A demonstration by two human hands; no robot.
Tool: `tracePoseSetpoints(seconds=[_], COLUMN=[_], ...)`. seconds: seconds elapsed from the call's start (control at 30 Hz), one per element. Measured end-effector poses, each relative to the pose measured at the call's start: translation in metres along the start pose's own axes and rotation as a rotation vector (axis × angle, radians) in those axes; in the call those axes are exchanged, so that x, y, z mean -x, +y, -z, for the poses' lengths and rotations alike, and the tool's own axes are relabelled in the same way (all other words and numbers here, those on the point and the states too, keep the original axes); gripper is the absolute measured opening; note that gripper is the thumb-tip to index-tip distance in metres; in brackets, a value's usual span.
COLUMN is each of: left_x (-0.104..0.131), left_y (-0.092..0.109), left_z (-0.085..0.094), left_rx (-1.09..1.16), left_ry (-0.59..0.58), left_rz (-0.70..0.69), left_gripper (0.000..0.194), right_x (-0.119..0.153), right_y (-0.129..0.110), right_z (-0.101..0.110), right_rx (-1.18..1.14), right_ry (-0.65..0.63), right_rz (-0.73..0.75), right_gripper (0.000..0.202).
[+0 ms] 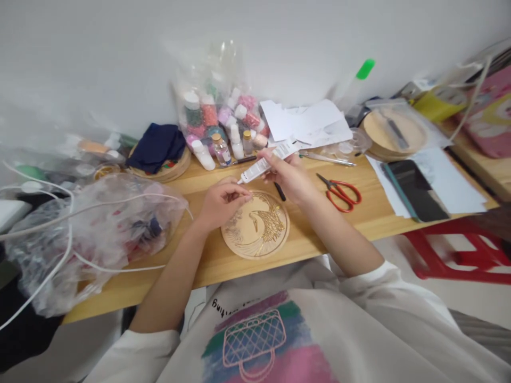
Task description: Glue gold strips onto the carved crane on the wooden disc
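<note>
A round wooden disc (pixel 255 226) with a golden bird design lies on the table near its front edge. My right hand (pixel 289 173) is closed round a white tube (pixel 265 165), whose nozzle points down and left over the disc's upper edge. Just beside that nozzle, my left hand (pixel 225 202) has its fingers pinched together above the disc's upper left part; whatever they hold, if anything, is too small to make out. A black pen-like stick (pixel 280 191) rests on the table behind the disc.
Red-handled scissors (pixel 343 194) and a phone (pixel 415 190) lie at right. Small bottles (pixel 221 150) and a bag of coloured jars (pixel 215 106) stand behind. Crumpled plastic bags (pixel 104 223) and white cables (pixel 71 223) spread at left. White papers (pixel 307 125) lie at the back.
</note>
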State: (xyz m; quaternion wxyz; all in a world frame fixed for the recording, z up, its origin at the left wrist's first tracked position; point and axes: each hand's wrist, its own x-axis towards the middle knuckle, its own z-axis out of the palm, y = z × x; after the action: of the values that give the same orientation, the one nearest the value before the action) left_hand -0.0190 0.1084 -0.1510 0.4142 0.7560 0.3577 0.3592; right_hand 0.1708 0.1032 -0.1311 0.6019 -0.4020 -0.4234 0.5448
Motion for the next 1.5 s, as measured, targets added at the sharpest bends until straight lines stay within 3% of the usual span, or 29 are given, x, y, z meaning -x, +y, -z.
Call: tracePoseSetpoints(seconds=[0.17,0.3,0.4,0.47,0.53,0.6,0.7,0.83,1.2,1.37,1.5], left_x=[-0.002,-0.012,-0.031,-0.047,-0.062,-0.07,-0.073,-0.072,-0.073,-0.074,-0.073], left_y=[-0.001,0.003,0.006,0.003,-0.006,-0.018,-0.031,-0.033,-0.03,-0.021,-0.021], left_z=[-0.001,-0.002,-0.012,-0.021,-0.029,-0.035,-0.038,-0.036,-0.035,-0.034,-0.033], left_rx=[0.039,0.001,0.0,0.073,0.301,0.467,0.582,0.664,0.725,0.659,0.676], left_ry=[-0.047,-0.046,-0.121,-0.18,-0.286,-0.312,-0.3,-0.306,-0.328,-0.295,-0.31], left_rz=[-0.01,0.045,0.084,0.108,0.17,0.224,0.268,0.272,0.234,0.35,0.337], left_gripper=[0.011,0.009,0.008,0.01,0.02,0.03,0.035,0.035,0.024,0.018,0.015], right_x=[0.002,0.03,0.06,0.075,0.082,0.084,0.081,0.079,0.079,0.079,0.081], right_y=[-0.017,-0.036,-0.032,-0.02,-0.006,0.006,0.017,0.023,0.024,0.02,0.017], right_z=[0.013,0.034,0.037,0.035,0.032,0.03,0.03,0.033,0.03,0.023,0.02], right_rx=[0.027,0.063,0.051,0.124,0.192,0.232,0.299,0.475,0.678,0.7,0.755], right_ry=[0.165,0.408,0.586,0.626,0.642,0.661,0.659,0.601,0.516,0.562,0.586], right_rz=[0.098,0.252,0.375,0.38,0.372,0.374,0.404,0.479,0.462,0.442,0.369], right_gripper=[0.038,0.031,0.027,0.023,0.021,0.02,0.019,0.019,0.018,0.019,0.021])
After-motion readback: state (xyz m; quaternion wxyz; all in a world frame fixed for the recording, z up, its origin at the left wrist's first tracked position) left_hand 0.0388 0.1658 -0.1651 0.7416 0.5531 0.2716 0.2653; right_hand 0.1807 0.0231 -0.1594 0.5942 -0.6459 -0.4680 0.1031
